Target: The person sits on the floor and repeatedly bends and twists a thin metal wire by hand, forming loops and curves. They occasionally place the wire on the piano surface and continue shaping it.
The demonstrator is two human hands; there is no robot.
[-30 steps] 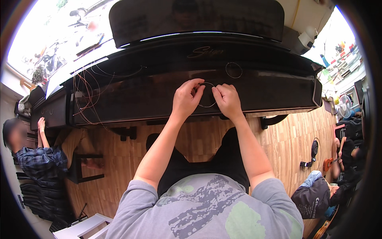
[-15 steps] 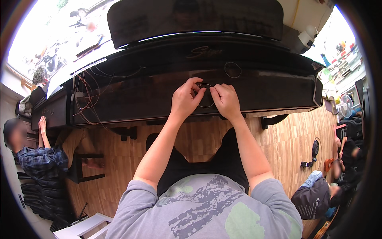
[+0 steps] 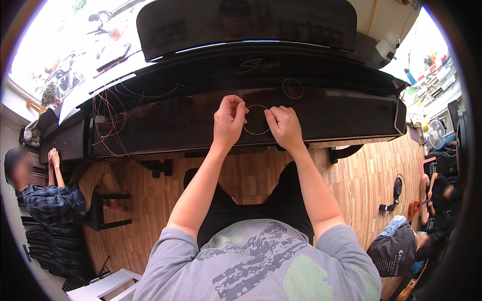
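Observation:
A thin wire ring, looking like a coiled instrument string (image 3: pixel 257 134), is stretched between my two hands over the closed lid of a dark piano (image 3: pixel 346 118). My left hand (image 3: pixel 230 122) pinches its left side, thumb against bent fingers. On the opposite side, my right hand (image 3: pixel 285 127) grips the ring between thumb and curled fingers. Farther back on the lid lies another coil (image 3: pixel 293 98), slightly right of my right hand. Loose copper-coloured and silvery strings (image 3: pixel 111 131) spread in a tangle at the lid's left end, some hanging over the front edge.
Behind the lid stands a glossy dark panel (image 3: pixel 246 25). A person in a checked shirt (image 3: pixel 52 200) sits at far left, hands at another dark piano. At right are seated people, one in a dark top (image 3: pixel 394 256), and a small orange guitar-like instrument (image 3: pixel 414 207). A white frame (image 3: pixel 108 285) stands lower left.
My left hand has shifted slightly left and its fingers have drawn together on the coil. More of the ring shows between my hands. My right hand has barely moved.

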